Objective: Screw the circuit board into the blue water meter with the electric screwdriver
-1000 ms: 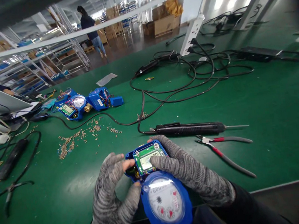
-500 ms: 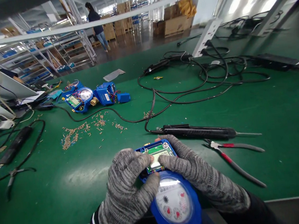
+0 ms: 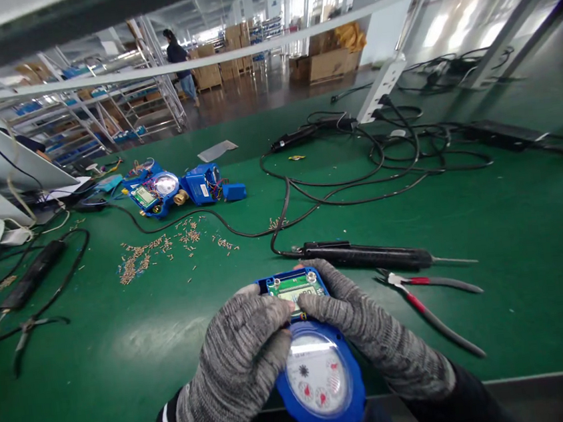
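Observation:
A blue water meter (image 3: pixel 319 378) with a round white dial and a green circuit board with a small display sits at the near table edge between both gloved hands. My left hand (image 3: pixel 241 359) grips its left side, fingers pressing on the board beside the display. From the right, my right hand (image 3: pixel 364 326) holds the meter with its fingertips on the board. Just beyond the hands lie a black electric screwdriver (image 3: pixel 367 256) and red-handled pliers (image 3: pixel 429 299).
The green table (image 3: pixel 514 227) carries tangled black cables (image 3: pixel 381 160), scattered small brass screws (image 3: pixel 154 248), an opened blue meter with parts (image 3: pixel 173 189), another screwdriver (image 3: pixel 29 278) at the left and a power strip (image 3: pixel 379 86). A person (image 3: pixel 180 64) stands far off by shelves.
My left hand has slid from the meter's left edge up over the circuit board, covering its lower part. The view has shifted slightly; the meter stays in both hands.

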### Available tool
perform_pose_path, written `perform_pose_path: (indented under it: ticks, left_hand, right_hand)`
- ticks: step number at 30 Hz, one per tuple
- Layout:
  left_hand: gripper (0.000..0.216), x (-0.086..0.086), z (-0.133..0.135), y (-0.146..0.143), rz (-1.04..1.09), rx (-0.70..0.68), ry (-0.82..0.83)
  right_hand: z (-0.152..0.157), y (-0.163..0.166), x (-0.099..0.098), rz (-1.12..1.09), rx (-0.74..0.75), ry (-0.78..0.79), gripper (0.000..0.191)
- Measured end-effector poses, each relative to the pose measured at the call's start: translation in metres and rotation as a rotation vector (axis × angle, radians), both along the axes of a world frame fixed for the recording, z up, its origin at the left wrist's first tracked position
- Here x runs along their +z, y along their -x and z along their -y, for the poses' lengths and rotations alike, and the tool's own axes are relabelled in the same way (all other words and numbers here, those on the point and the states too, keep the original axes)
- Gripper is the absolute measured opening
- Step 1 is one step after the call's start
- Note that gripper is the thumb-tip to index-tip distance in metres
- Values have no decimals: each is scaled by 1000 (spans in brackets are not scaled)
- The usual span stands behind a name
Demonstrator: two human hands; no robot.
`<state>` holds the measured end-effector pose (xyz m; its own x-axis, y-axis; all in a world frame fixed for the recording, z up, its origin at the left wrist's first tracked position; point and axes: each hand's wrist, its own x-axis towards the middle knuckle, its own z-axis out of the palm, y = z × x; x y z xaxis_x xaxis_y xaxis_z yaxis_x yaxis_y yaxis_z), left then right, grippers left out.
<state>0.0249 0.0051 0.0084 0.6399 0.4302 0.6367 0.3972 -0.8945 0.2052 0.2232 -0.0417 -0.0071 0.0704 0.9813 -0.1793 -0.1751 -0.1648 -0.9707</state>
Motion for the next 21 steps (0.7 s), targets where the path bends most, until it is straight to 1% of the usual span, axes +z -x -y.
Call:
perform_pose_path:
  ticks: [3, 6, 9, 11, 13, 15, 18, 21]
  left_hand:
    - [34, -8, 4, 4, -3, 29, 52]
    - [35, -11, 5, 4, 32, 30, 84]
    - [32, -11, 4, 2, 50, 24, 110]
    - [31, -12, 4, 1, 46, 28, 122]
    - [30, -13, 3, 0, 48, 38, 128]
    - [29, -16, 4, 0, 57, 46, 128]
    - [28, -21, 4, 0, 91, 46, 128]
    - [28, -25, 4, 1, 132, 47, 129]
  right_hand:
    - [1, -1, 2, 5, -1, 18, 59]
    - [1, -3, 6, 30, 11, -13, 52]
    - [3, -4, 10, -112, 34, -12, 45]
    - [5, -3, 13, -173, 35, 25, 48]
    - [5, -1, 14, -125, 39, 70, 58]
    - [4, 1, 14, -36, 54, 81, 66]
    - [1, 6, 10, 88, 38, 74, 68]
    - [-2, 10, 1, 206, -5, 79, 70]
